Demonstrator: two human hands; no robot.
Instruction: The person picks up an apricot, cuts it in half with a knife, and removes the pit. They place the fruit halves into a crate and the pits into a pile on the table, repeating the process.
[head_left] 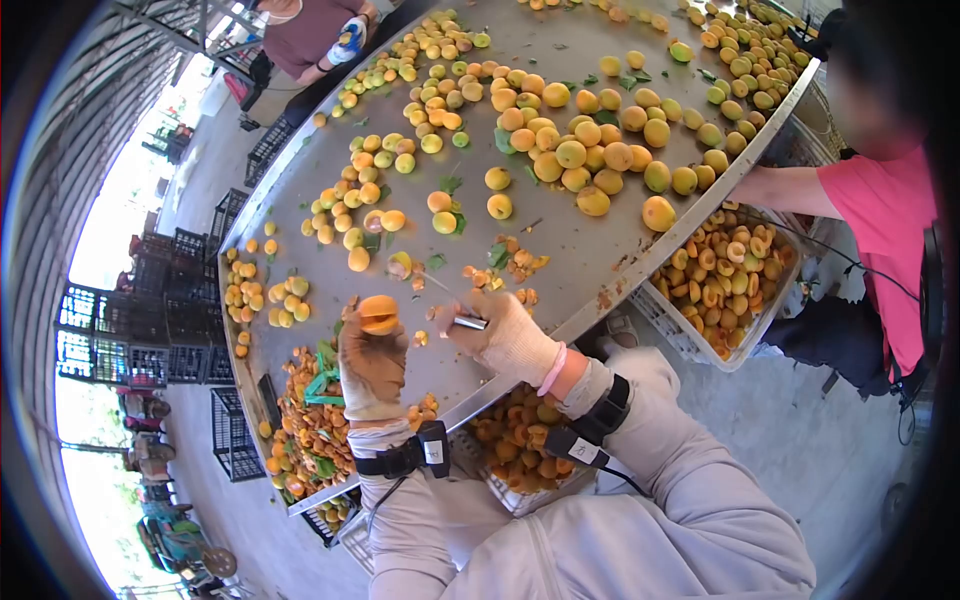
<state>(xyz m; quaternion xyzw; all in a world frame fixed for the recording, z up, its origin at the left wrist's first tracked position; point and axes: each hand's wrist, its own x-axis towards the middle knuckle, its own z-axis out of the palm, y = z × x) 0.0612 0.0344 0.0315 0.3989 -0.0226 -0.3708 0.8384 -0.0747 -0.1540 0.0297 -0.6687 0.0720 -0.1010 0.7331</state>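
Observation:
My left hand point(372, 368), in a stained glove, is closed round an apricot point(378, 313) with a dark cut line across it. My right hand point(508, 338), also gloved, grips a small knife point(469, 322); its thin blade points up and left over the metal table point(480, 225). Just beyond the blade lies a blemished apricot point(400, 265). Bits of apricot flesh point(520, 262) are scattered near my right hand. Beside my left hand is a heap of apricot scraps point(315, 410) with leaves and a green strip.
Whole apricots point(590, 150) spread over the table. Below its edge stand a crate of apricot halves point(725, 270) and another crate point(520, 440) by my lap. A person in pink point(880, 220) reaches in at right; another person point(305, 40) stands far left. Black crates point(150, 320) are stacked left.

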